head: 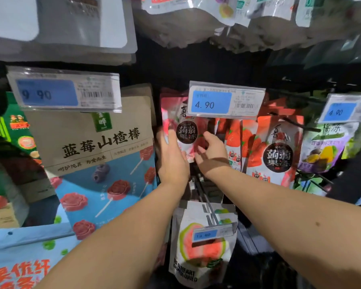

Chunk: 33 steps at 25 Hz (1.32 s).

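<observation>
A pink jelly pouch with a dark round label (186,132) hangs on a shop peg under a blue 4.90 price tag (225,101). My left hand (172,157) lies against the pouch's left side, fingers fairly straight and pointing up along its edge. My right hand (212,155) reaches in from the right, fingers extended and touching the pouch's lower right part. Whether either thumb pinches the pouch is hidden behind the hands.
A row of red strawberry jelly pouches (277,151) hangs to the right, then a purple passion-fruit pouch (323,151). A large brown and blue hawthorn-stick bag (104,159) hangs on the left under a 9.90 tag (65,92). Below hangs a guava pouch (202,247) on a metal peg (206,201).
</observation>
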Tool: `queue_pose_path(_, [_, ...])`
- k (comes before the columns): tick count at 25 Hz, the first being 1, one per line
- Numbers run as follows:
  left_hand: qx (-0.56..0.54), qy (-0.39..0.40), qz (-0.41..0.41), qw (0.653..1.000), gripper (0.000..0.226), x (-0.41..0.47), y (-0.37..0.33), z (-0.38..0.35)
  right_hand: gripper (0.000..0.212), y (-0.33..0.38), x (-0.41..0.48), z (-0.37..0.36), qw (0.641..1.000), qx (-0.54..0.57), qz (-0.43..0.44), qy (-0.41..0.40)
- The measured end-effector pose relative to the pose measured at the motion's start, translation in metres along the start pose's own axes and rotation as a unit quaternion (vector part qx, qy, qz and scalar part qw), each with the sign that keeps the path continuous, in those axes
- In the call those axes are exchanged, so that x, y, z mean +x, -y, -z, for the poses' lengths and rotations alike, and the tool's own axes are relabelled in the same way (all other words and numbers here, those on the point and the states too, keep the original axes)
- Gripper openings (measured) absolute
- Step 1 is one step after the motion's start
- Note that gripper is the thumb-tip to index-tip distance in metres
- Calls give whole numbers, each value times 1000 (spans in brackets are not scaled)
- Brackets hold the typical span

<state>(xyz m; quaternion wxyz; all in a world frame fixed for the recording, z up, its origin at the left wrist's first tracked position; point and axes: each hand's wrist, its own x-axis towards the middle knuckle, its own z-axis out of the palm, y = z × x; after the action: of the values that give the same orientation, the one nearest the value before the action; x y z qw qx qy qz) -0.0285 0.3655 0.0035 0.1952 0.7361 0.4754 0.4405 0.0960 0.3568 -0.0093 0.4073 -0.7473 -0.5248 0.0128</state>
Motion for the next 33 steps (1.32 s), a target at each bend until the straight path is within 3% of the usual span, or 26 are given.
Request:
queue_pose_path(1, [0,1,-1,1000,50,5,1,-4,6,9,-1,5,999,41,-13,-4])
queue_pose_path(4, [10,15,14,1000,35,20,2,-10,15,27,1,18,994,92,-58,-18])
queue_pose_path(7, [22,12,21,999,44,24,0,-13,24,27,2,21,989,133,-56,0])
queue_pose_path(10, [19,7,23,1000,40,13,-3,-9,27,26,-4,19,985,162,-59,19])
queue_pose_path(13, [5,-6,10,1000,56,-2,-2,-1,62,33,-19,28,977,180,-110,42])
queue_pose_path(15, [-4,-10,-10,1000,74,-16,-2,5,75,40,-32,34,978,162,-121,52])
queue_pose_path(18, [-20,-6,-44,999,82,-41,-8,19,64,50,-58,48,977,178,-112,17])
queue_pose_path(21, [-19,16,-68,997,58,-66,-15,39,52,64,-95,79,967,221,-125,22])
queue_pose_path(23, [-27,55,-88,994,41,-87,-24,53,47,69,-126,105,959,247,-135,28])
queue_pose_path(29, [-137,211,-103,962,22,-171,-93,78,40,76,-233,203,947,266,-176,17])
queue_pose_path(33, [-145,281,-104,943,25,-227,-134,76,35,65,-300,264,953,228,-198,3])
